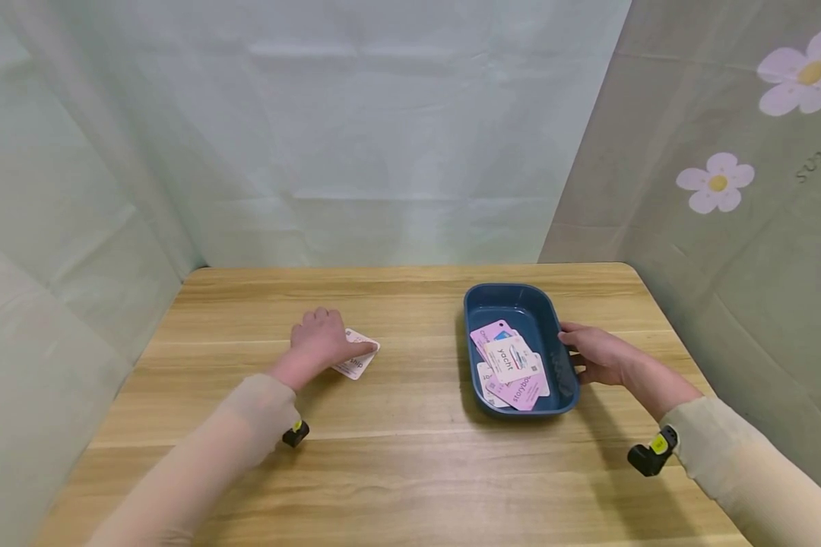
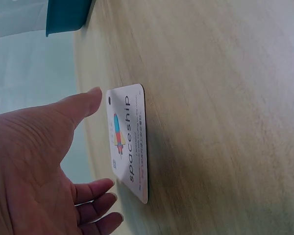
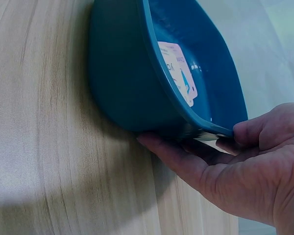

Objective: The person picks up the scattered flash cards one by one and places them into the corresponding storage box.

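A white spaceship card (image 2: 128,142) with a rocket picture lies flat on the wooden table. My left hand (image 1: 318,339) is over the card's far left side, thumb and fingers spread apart around it. In the left wrist view, the thumb tip is beside one corner and the fingertips are near another. On the right stands a deep blue plastic bin (image 1: 506,295) with rounded corners. My right hand (image 1: 597,353) grips its right side, thumb at the rim and fingers against the outer wall. Inside are several overlapping cards, a white yacht card (image 1: 508,360) on top of a pink one (image 1: 524,393).
The wooden table (image 1: 410,471) has rounded far corners. Pale curtains (image 1: 383,137) hang behind it and on the left, and a flowered cloth (image 1: 711,258) hangs on the right. Each wrist wears a small black camera (image 1: 650,454).
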`<act>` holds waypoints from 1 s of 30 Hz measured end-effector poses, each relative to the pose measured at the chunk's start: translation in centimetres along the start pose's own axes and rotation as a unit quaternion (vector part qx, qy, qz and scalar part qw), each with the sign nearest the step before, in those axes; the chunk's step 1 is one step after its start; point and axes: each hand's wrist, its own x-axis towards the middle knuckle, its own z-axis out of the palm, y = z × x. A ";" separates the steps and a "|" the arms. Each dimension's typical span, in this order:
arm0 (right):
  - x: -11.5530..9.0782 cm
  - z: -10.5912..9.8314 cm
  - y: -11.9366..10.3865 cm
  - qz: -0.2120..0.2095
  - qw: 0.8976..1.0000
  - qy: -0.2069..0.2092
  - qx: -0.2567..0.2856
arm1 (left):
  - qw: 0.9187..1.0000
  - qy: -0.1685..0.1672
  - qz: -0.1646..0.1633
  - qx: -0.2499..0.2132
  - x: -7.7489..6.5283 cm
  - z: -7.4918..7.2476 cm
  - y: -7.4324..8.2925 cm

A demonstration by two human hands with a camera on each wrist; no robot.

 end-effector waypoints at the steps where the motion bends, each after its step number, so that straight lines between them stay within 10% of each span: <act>1: 0.0 0.0 0.0 0.000 1.000 0.001 0.000 | 1.000 0.000 -0.002 -0.001 0.1 0.0 0.0; 30: 0.0 -0.1 0.0 -0.001 1.000 0.000 -0.002 | 1.000 -0.015 -0.011 -0.024 1.2 0.7 -0.2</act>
